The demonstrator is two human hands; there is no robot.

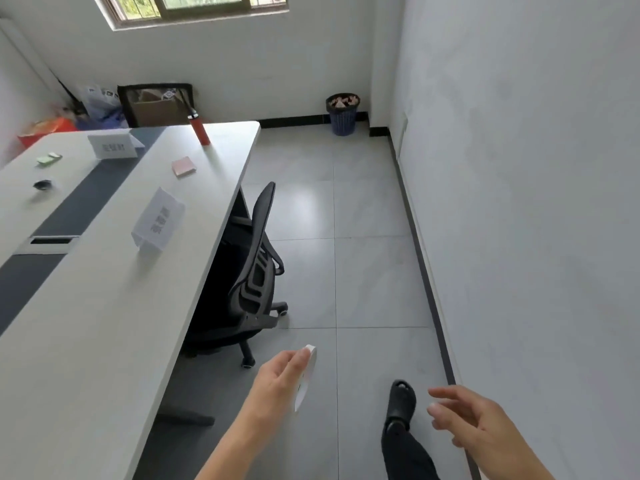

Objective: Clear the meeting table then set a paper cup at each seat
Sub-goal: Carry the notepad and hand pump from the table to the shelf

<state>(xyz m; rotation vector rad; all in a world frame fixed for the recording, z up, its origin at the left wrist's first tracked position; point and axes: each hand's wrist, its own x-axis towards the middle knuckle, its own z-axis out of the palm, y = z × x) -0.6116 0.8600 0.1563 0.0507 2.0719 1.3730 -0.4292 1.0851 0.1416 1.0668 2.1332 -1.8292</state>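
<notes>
Left hand grips 1 white object over the floor beside the table. Right hand: fingers spread, holding nothing.

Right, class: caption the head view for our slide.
Left hand holds a white item beside the meeting table; bin ahead.

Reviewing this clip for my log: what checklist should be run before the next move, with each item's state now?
1. Grip of the left hand on the white item: ok.
2. The right hand is free: ok.
3. The floor is clear up to the wastebasket: ok.
4. Room in the wastebasket: cannot tell, it looks full.
5. The table is cleared: not ok; the red bottle and pink notepad lie on it.
</notes>
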